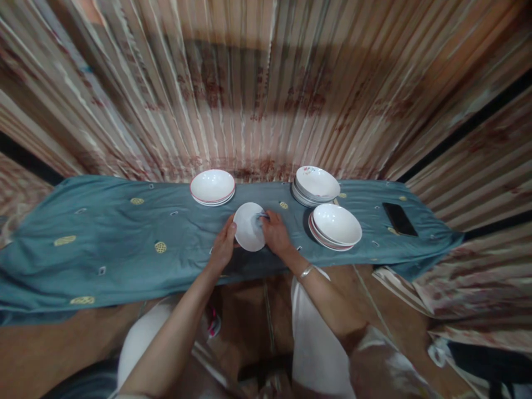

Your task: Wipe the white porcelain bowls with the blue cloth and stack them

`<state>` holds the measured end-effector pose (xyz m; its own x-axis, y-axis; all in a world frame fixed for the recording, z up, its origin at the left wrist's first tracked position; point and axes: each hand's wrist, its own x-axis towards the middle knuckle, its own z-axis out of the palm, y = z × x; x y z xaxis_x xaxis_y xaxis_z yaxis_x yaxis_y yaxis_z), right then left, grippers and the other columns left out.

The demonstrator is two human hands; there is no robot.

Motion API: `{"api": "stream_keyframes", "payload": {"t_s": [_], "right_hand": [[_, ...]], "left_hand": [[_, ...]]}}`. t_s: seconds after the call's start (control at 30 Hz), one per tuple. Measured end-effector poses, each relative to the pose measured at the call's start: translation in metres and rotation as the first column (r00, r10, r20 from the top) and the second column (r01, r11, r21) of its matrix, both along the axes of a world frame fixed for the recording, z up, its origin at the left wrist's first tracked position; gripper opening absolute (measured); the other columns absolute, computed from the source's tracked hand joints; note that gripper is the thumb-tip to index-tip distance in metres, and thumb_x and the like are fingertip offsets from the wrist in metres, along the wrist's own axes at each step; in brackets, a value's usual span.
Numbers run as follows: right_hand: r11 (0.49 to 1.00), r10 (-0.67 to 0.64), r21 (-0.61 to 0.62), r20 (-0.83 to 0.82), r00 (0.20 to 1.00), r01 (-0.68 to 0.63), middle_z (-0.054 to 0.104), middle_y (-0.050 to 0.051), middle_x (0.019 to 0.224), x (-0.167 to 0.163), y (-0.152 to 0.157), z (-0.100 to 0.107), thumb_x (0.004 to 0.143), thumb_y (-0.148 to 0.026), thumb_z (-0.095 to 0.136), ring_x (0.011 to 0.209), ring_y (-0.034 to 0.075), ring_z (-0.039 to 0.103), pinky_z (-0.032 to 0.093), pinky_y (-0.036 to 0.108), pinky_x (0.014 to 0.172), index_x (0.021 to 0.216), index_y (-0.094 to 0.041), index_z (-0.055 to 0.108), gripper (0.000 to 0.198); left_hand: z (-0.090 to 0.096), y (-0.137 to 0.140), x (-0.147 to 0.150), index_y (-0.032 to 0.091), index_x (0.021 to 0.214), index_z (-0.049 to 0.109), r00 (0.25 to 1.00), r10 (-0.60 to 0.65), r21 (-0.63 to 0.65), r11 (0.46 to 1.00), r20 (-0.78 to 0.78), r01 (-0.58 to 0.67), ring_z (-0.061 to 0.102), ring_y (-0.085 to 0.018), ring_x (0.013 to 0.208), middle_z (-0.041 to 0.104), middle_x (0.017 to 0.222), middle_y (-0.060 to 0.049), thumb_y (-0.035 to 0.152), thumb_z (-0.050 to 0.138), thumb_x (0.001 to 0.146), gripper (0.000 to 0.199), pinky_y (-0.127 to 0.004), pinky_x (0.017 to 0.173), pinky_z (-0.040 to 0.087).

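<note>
My left hand (225,242) grips the left rim of a small white plate (248,235), tilted up in front of me above the table's front half. My right hand (275,230) is closed at the plate's right side. From its fingers a bit of bluish-grey cloth (260,215) shows against the plate's inner face; most of it is hidden. Just beyond the plate, to the left, sits a short stack of red-rimmed white dishes (213,187). To the right of my right hand stands a stack of white dishes (336,226), some red-edged.
Behind the right-hand stack is another stack of white dishes (316,184), the top one flower-patterned. A black phone (399,219) lies at the table's right end. A teal cloth (120,238) with yellow pineapple prints covers the table. Pleated curtains (249,111) hang close behind.
</note>
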<state>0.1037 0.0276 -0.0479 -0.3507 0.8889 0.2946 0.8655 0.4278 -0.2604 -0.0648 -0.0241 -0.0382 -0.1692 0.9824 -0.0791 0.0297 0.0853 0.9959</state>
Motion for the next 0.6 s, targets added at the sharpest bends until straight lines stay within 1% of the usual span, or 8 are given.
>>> {"api": "stream_keyframes", "payload": {"t_s": [0.1, 0.17, 0.23, 0.3, 0.4, 0.47, 0.53, 0.6], "right_hand": [[1.0, -0.017, 0.005, -0.084, 0.996, 0.017, 0.059, 0.019, 0.124, -0.02, 0.009, 0.002, 0.092, -0.01, 0.048, 0.115, 0.025, 0.055, 0.044, 0.04, 0.103, 0.108, -0.012, 0.065, 0.024], [1.0, -0.009, -0.004, -0.17, 0.985, 0.008, 0.058, 0.017, 0.127, -0.035, 0.009, 0.0, 0.091, -0.01, 0.049, 0.119, 0.024, 0.053, 0.041, 0.038, 0.106, 0.112, -0.013, 0.064, 0.026], [0.999, 0.029, -0.028, -0.263, 0.964, -0.038, 0.057, 0.017, 0.131, -0.046, 0.004, -0.004, 0.089, -0.011, 0.049, 0.124, 0.024, 0.051, 0.039, 0.037, 0.11, 0.116, -0.012, 0.063, 0.03], [0.991, 0.09, -0.061, -0.338, 0.937, -0.117, 0.055, 0.017, 0.135, -0.051, -0.004, -0.008, 0.088, -0.012, 0.05, 0.128, 0.024, 0.049, 0.037, 0.037, 0.112, 0.119, -0.01, 0.062, 0.033], [0.955, 0.21, -0.111, -0.399, 0.893, -0.275, 0.059, 0.016, 0.132, -0.044, -0.017, -0.01, 0.088, -0.009, 0.048, 0.126, 0.021, 0.053, 0.04, 0.034, 0.109, 0.114, -0.01, 0.065, 0.031], [0.92, 0.283, -0.14, -0.407, 0.868, -0.366, 0.063, 0.014, 0.126, -0.032, -0.025, -0.009, 0.088, -0.008, 0.047, 0.121, 0.018, 0.057, 0.043, 0.032, 0.106, 0.108, -0.011, 0.067, 0.028], [0.903, 0.32, -0.157, -0.375, 0.87, -0.4, 0.066, 0.011, 0.123, -0.018, -0.031, -0.007, 0.088, -0.007, 0.048, 0.116, 0.017, 0.059, 0.045, 0.032, 0.103, 0.106, -0.014, 0.067, 0.027], [0.908, 0.334, -0.154, -0.296, 0.895, -0.39, 0.067, 0.009, 0.121, -0.004, -0.035, -0.005, 0.087, -0.007, 0.05, 0.114, 0.018, 0.061, 0.046, 0.035, 0.102, 0.104, -0.017, 0.067, 0.026]], "left_hand": [[-0.003, 0.001, 0.0, 0.019, 0.14, 0.049, 1.0, -0.005, 0.012, 1.0, -0.011, 0.005, 0.055, -0.03, 0.121, 0.052, 0.143, -0.01, 0.058, 0.046, 0.089, 0.065, -0.036, 0.075, 0.06], [-0.005, 0.002, -0.001, 0.019, 0.14, 0.049, 1.0, -0.002, 0.022, 1.0, -0.029, 0.003, 0.054, -0.03, 0.123, 0.052, 0.144, -0.01, 0.056, 0.044, 0.09, 0.062, -0.037, 0.081, 0.059], [-0.008, 0.003, -0.001, 0.019, 0.139, 0.05, 0.998, 0.007, 0.034, 0.999, -0.065, -0.005, 0.051, -0.028, 0.128, 0.05, 0.145, -0.009, 0.053, 0.043, 0.091, 0.06, -0.038, 0.089, 0.056], [-0.009, 0.004, -0.002, 0.018, 0.139, 0.051, 0.995, 0.012, 0.048, 0.999, -0.098, -0.007, 0.049, -0.026, 0.131, 0.05, 0.146, -0.009, 0.051, 0.041, 0.092, 0.058, -0.037, 0.098, 0.051], [-0.011, 0.006, -0.002, 0.016, 0.137, 0.052, 0.992, 0.018, 0.083, 0.997, -0.126, -0.008, 0.048, -0.024, 0.132, 0.053, 0.144, -0.009, 0.05, 0.039, 0.092, 0.058, -0.037, 0.108, 0.041], [-0.01, 0.006, -0.002, 0.016, 0.137, 0.053, 0.992, 0.011, 0.1, 0.995, -0.129, 0.002, 0.049, -0.025, 0.132, 0.054, 0.143, -0.009, 0.052, 0.039, 0.092, 0.059, -0.039, 0.11, 0.039], [-0.009, 0.006, -0.001, 0.016, 0.137, 0.052, 0.994, 0.002, 0.092, 0.996, -0.111, 0.008, 0.05, -0.026, 0.13, 0.053, 0.142, -0.01, 0.054, 0.039, 0.092, 0.06, -0.04, 0.107, 0.042], [-0.008, 0.005, 0.0, 0.017, 0.138, 0.051, 0.997, 0.004, 0.058, 0.998, -0.08, 0.001, 0.052, -0.027, 0.127, 0.053, 0.143, -0.01, 0.056, 0.04, 0.091, 0.062, -0.04, 0.101, 0.048]]}}
